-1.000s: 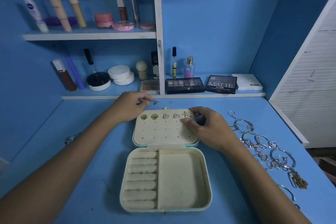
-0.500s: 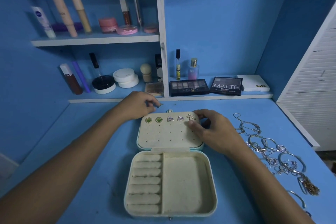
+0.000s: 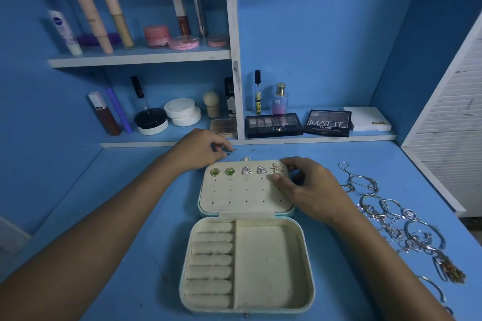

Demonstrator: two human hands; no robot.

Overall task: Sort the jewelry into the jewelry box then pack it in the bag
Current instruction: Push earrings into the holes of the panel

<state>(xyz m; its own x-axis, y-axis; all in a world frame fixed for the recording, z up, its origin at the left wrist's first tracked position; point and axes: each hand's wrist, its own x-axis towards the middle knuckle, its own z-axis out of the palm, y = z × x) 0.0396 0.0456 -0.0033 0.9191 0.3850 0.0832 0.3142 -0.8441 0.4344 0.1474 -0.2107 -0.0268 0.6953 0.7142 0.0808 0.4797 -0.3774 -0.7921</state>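
Jewelry box (image 3: 246,263) lying open on blue bench (image 3: 125,229), lid (image 3: 245,195) folded flat on the far side, tray nearest the camera. Tray split in two: ring rolls (image 3: 212,260) on the left, plain compartment (image 3: 263,266) on the right. Lid panel dotted with small holes; top row filled left to right with two green earrings (image 3: 222,172), two silver triangular earrings (image 3: 253,170), one starfish earring (image 3: 276,167).

Right hand (image 3: 306,187) at the lid's far right corner: thumb pressed on the panel just below the starfish earring, fingers curled over the lid's far edge, so grasping the lid. Left hand (image 3: 202,150) on the bench just beyond the lid's far left corner, fingertips drawn together over a tiny dark item (image 3: 229,153); cannot tell whether pinched or only touched.

Loose pile of silver and gold jewelry (image 3: 396,221) strung along the bench right of the box, apart from it.

Eyeshadow palettes (image 3: 300,125) on the low shelf (image 3: 260,140) behind the bench; tubes and pink jars (image 3: 156,35) on the upper shelf.
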